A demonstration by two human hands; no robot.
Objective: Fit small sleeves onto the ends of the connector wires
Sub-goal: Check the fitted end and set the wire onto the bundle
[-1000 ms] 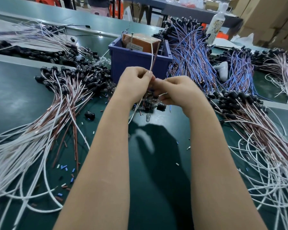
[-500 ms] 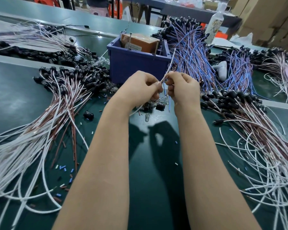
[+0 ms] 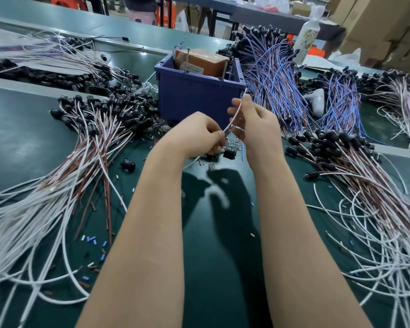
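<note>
The wire (image 3: pixel 234 114) I'm working is a single white lead held up off the desk (image 3: pixel 218 268), right in front of the blue bin (image 3: pixel 199 98). Its long axis slants from low on the left to high on the right, and the free tip is at the top, just past my right fingertips.

My left hand (image 3: pixel 199 131) is curled tight and pinches the lower stretch of the wire; the rest of the lead trails out under that fist toward me. My right hand (image 3: pixel 256 124) grips the upper stretch, with thumb and forefinger pinched near the tip and the other fingers curled below. The hands are just beside each other, with only a short span of wire bare between them.

So the end to be dressed lies up and away from the left hand, and the right hand is much the nearer. I'd judge the sleeve has to go on along that slant, downward from the tip. Whether one is already on the tip is too small to tell.

Loose sleeves (image 3: pixel 92 239) lie scattered on the desk near my left forearm, among the bundles (image 3: pixel 81 162).
</note>
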